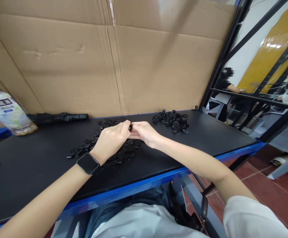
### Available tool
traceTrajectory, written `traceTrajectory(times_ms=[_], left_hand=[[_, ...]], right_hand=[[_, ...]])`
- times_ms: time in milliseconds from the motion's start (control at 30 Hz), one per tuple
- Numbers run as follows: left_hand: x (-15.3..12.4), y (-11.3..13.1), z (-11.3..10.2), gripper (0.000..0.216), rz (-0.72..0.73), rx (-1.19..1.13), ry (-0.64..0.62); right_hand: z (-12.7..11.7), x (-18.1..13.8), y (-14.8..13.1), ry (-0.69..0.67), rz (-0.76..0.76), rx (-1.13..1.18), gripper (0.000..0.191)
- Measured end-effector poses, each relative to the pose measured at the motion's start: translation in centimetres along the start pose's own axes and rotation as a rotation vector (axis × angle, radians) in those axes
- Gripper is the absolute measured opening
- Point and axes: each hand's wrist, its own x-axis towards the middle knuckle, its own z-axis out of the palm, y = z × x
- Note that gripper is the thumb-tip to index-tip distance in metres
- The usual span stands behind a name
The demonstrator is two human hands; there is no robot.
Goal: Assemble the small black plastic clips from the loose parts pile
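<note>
My left hand [111, 140] and my right hand [144, 132] meet above the middle of a black tabletop [208, 138]. Their fingertips pinch a small black plastic part [130, 126], mostly hidden by my fingers. Beneath and left of my hands lies a spread of similar black round parts [124, 155], partly covered by my left hand. A second, tighter heap of black parts [171, 121] sits to the right, beyond my right hand. A black smartwatch [88, 163] is on my left wrist.
A folded black umbrella [57, 118] and a tilted plastic bottle [8, 110] are at the left. A cardboard sheet [109, 66] stands along the back. The table's blue front edge [134, 185] is near me. Beyond a black metal rack [253, 92], co-workers sit at the right.
</note>
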Motion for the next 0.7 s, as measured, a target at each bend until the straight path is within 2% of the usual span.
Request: traceTrajectory(times_ms=[100,233,333,467,600,700], left_hand=[[-0.1,-0.5,0.2,0.030,-0.160,-0.052,-0.013],[-0.5,-1.0,0.4,0.029,-0.360,-0.227,0.003],[-0.6,-0.9,0.4,0.027,-0.447,-0.383,-0.011],[-0.3,-0.6,0.5,0.027,-0.467,-0.490,-0.071],[-0.3,-1.1,0.5,0.032,-0.403,-0.495,-0.128],[-1.0,-2.0,0.5,0.031,-0.259,-0.376,-0.293]], right_hand=[[0.1,0.0,0.0,-0.028,0.024,0.092,0.023],[-0.1,-0.1,0.2,-0.129,0.073,0.257,0.012],[-0.3,0.1,0.7,-0.141,0.152,0.264,0.013],[-1.2,1.1,1.5,-0.051,0.249,0.288,0.018],[-3.1,2.4,1.7,0.129,0.132,0.408,0.016],[-4.9,3.2,1.3,0.351,0.053,0.501,0.024]])
